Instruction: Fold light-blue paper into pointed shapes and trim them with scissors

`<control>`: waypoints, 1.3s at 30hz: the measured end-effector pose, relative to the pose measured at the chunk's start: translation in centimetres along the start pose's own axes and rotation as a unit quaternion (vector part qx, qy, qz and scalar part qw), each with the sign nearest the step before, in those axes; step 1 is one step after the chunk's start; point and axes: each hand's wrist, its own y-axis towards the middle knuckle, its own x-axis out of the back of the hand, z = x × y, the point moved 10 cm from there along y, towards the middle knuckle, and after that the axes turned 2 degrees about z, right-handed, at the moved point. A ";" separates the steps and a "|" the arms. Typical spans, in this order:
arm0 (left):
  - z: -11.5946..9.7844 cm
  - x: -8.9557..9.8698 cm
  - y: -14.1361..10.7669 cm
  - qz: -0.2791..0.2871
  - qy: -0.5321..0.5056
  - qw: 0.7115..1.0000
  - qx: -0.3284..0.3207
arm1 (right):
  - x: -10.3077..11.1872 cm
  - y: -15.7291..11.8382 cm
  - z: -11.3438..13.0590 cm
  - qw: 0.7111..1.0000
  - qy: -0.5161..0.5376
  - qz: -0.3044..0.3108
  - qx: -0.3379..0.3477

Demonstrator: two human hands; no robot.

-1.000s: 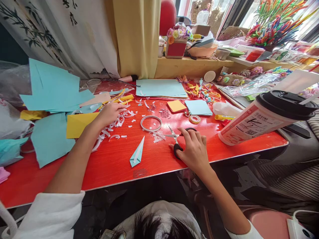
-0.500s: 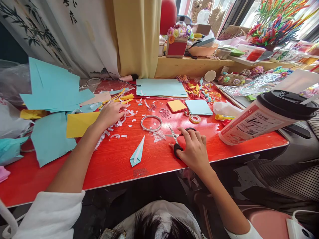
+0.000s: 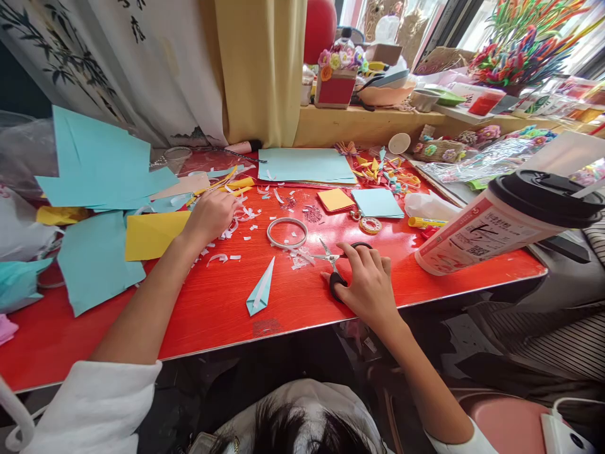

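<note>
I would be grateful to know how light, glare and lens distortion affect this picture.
Head view: window washed out in places; head view: pale sheen on the red table, glints on the clear plastic; head view: deep shadow below the table edge; head view: the cup looks stretched, likely by the wide lens; head view: scissors fairly sharp.

Your left sleeve: white, plain, loose, wide at the hem, softly creased. Your right sleeve: white too, only its end in view. Your top: pale, rumpled. Strands of your hair hang over it. Left hand, right hand: both bare.
</note>
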 end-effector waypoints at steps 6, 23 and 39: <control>0.0 1.2 -0.1 -0.012 0.025 0.999 0.026 | -0.2 0.0 0.0 1.000 0.003 0.005 0.002; 1.8 0.6 -0.3 0.017 -0.074 0.995 0.061 | -0.3 0.0 0.0 1.000 0.018 0.015 0.001; 2.7 1.1 -0.1 -0.018 -0.230 0.971 0.068 | -0.2 0.4 -2.7 0.996 0.038 -0.013 -0.078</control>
